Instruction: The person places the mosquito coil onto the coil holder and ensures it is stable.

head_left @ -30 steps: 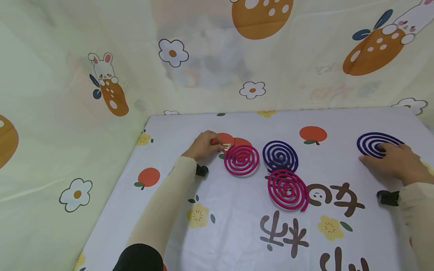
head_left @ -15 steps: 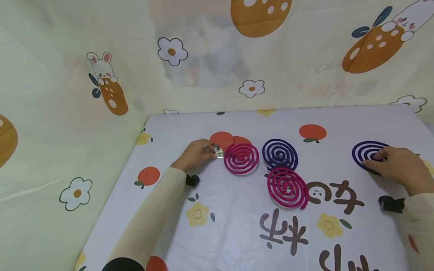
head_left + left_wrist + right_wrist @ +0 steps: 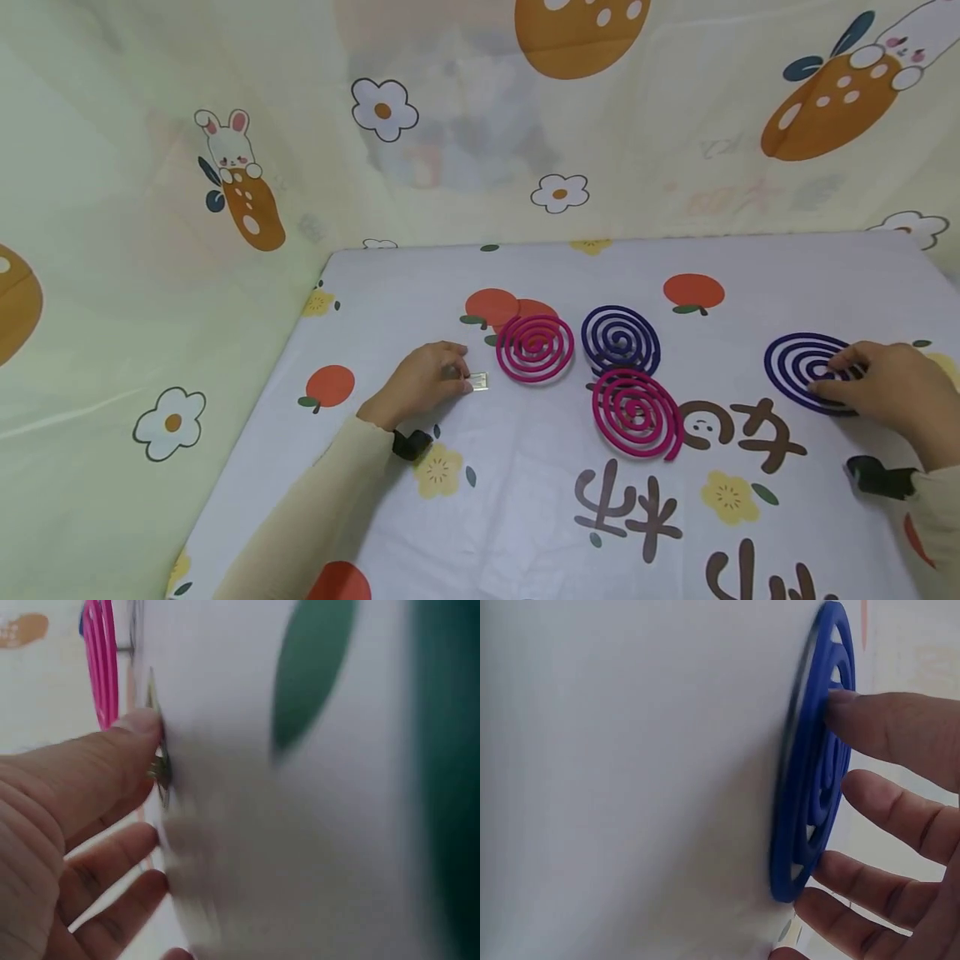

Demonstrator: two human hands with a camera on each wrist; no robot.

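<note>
My left hand (image 3: 420, 383) pinches a small, shiny metal coil stand (image 3: 478, 382) low over the tabletop, left of the pink coils. The left wrist view has the thumb on this thin plate, seen edge-on. On the right, the thumb and fingertips of my right hand (image 3: 888, 392) grip a dark blue mosquito coil (image 3: 787, 825) near its centre. That coil lies close to flat; whether it touches the cloth is unclear. Between the hands are a pink coil (image 3: 535, 343), a second blue coil (image 3: 619, 340) and another pink coil (image 3: 636, 411), whose top edge overlaps the blue one.
A white cloth (image 3: 525, 533) printed with fruit, flowers and brown lettering covers the table. Cream patterned curtains (image 3: 465, 83) rise at the back and along the left side. Black wrist straps (image 3: 412, 444) show at both cuffs.
My left hand has drawn the metal stand nearer and slightly left, away from the pink coil. My right hand has brought its blue coil nearer and a little left. The middle coils stay put.
</note>
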